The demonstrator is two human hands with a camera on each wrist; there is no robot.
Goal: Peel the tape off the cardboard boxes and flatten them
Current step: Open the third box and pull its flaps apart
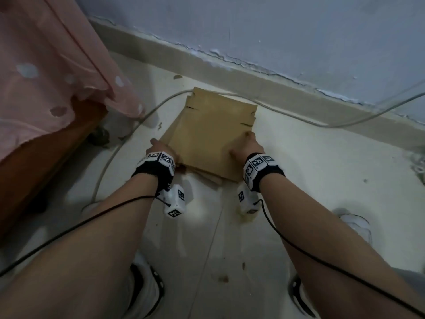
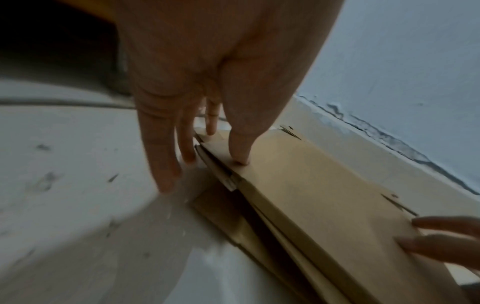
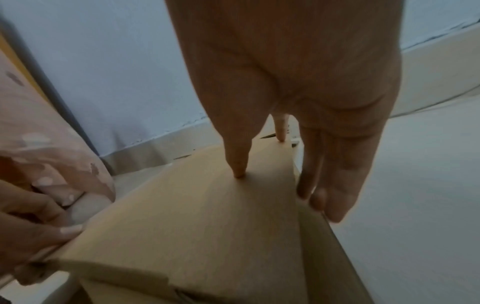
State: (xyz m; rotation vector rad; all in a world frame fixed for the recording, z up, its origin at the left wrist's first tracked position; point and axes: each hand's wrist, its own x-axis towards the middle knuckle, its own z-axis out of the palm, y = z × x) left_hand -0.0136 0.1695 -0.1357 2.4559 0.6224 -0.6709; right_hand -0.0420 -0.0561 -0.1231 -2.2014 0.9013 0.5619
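Flattened cardboard boxes [image 1: 207, 137] lie stacked on the floor [image 1: 310, 171] near the far wall — left hand [image 1: 161, 149] and right hand [image 1: 247, 146] grasp the top sheet's side edges, thumbs above.

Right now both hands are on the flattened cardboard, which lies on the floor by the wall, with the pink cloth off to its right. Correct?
Not quite. The pink cloth hangs to the left of the cardboard, as the head view shows. The rest holds: the left hand and right hand are both on the flattened cardboard, which lies on the floor by the wall.
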